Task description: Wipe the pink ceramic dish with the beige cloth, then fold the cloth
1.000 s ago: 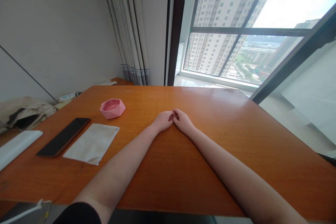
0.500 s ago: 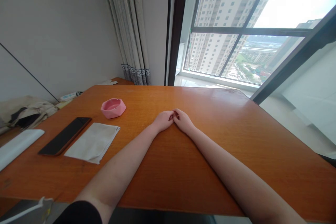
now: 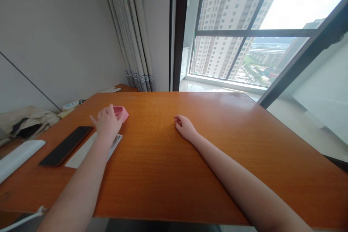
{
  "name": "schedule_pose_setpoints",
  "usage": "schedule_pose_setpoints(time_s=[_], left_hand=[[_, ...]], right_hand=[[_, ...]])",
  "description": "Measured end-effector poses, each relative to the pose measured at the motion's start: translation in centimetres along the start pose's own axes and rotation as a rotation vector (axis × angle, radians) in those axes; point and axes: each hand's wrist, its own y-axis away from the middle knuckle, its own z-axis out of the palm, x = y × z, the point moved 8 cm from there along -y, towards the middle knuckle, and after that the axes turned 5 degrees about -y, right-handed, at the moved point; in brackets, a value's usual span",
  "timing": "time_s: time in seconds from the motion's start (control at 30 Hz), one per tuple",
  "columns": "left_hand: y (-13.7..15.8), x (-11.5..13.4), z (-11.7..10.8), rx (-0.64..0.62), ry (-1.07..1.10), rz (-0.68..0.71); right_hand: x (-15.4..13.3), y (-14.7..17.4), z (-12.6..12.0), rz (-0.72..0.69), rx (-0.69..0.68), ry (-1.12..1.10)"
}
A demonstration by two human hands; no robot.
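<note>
My left hand (image 3: 107, 123) is at the pink ashtray (image 3: 124, 114), a faceted dish with notches in its rim. Its fingers are spread, the little finger pointing out to the left, and they hide the dish's left part. Whether they press on the dish, I cannot tell. Under my left wrist and forearm lies a folded white cloth (image 3: 83, 152), partly covered from view. My right hand (image 3: 186, 127) rests on the middle of the wooden table (image 3: 163, 174), loosely curled, with a gap between thumb and fingers and nothing in it.
Left of the cloth lies a black flat slab with a brown edge (image 3: 66, 145), and beyond it a white rounded object (image 3: 20, 157). A crumpled beige fabric bag (image 3: 35, 119) and a white power strip (image 3: 71, 105) sit past the left edge. A window (image 3: 252, 32) stands behind.
My hands were together at the table's middle. The left one has moved left to the ashtray and spread its fingers; the right one has stayed. The view has shifted slightly.
</note>
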Motion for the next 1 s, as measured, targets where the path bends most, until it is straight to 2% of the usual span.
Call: schedule_pose_setpoints(time_s=[0.1,0.17,0.33,0.5,0.57,0.63,0.7,0.77,0.9,1.0], left_hand=[[0.4,-2.1,2.8,-0.238,-0.042,-0.041],[0.4,-2.4,3.9,-0.303,-0.060,-0.036],[-0.7,-3.0,5.2,-0.254,-0.020,-0.020],[-1.2,-2.0,5.4,-0.174,0.064,0.164],[-0.8,-0.2,4.5,-0.120,0.114,0.240],[0.2,2.7,3.1,-0.085,0.231,0.316],[2.0,6.5,1.7,-0.097,0.403,0.408],[4.4,10.7,0.3,-0.164,0.571,0.526],[9.2,16.9,-1.3,-0.330,0.760,0.693],[11.0,18.9,-1.6,-0.364,0.778,0.759]], right_hand=[[0.7,-0.1,-0.1,0.051,0.016,-0.074],[1.3,-0.2,-0.1,0.101,0.030,-0.142],[1.9,-0.3,-0.3,0.158,0.066,-0.238],[2.1,-0.4,-0.9,0.183,0.138,-0.276],[2.3,-0.5,-1.5,0.206,0.217,-0.300],[2.6,-0.4,-2.1,0.227,0.291,-0.326],[2.8,-0.3,-2.5,0.244,0.346,-0.356],[2.9,-0.3,-2.6,0.250,0.363,-0.409],[2.3,-0.4,-1.9,0.229,0.267,-0.569],[1.6,-0.7,-1.0,0.196,0.128,-0.612]])
